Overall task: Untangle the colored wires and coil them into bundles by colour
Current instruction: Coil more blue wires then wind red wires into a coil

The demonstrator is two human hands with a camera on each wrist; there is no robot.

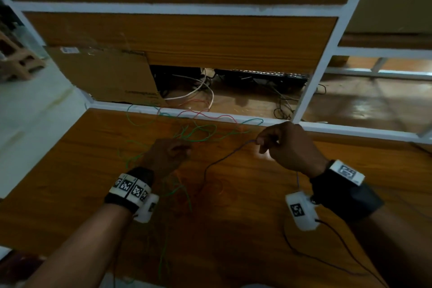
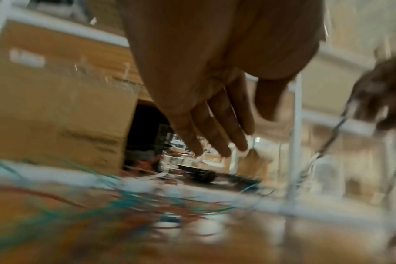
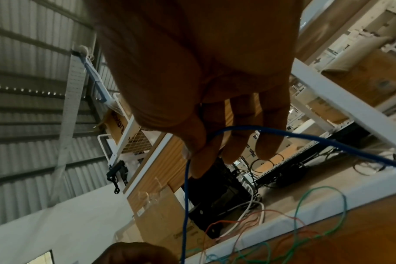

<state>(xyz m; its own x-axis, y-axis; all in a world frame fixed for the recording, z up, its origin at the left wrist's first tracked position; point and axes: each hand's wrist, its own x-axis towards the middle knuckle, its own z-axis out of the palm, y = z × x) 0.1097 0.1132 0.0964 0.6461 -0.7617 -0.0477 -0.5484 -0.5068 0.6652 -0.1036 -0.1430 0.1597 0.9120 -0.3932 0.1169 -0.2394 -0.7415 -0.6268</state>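
The right hand (image 1: 289,145) pinches a blue wire (image 3: 341,142) between thumb and forefinger above the tabletop (image 1: 257,229). The left hand (image 2: 215,75) hangs with fingers loosely extended, holding nothing, over tangled green wires (image 1: 201,131) and red wires (image 1: 198,112) near the tabletop's far edge.

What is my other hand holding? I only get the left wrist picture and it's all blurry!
Observer: Your right hand pinches a blue wire between thumb and forefinger.
Operator: Where does it go?
Observer: In the head view it curves down from the pinch onto the wooden table, between your two hands.
Operator: Are any wires bundled?
Observer: None I can see. The green wires and red wires lie in loose, crossing loops at the table's far edge.
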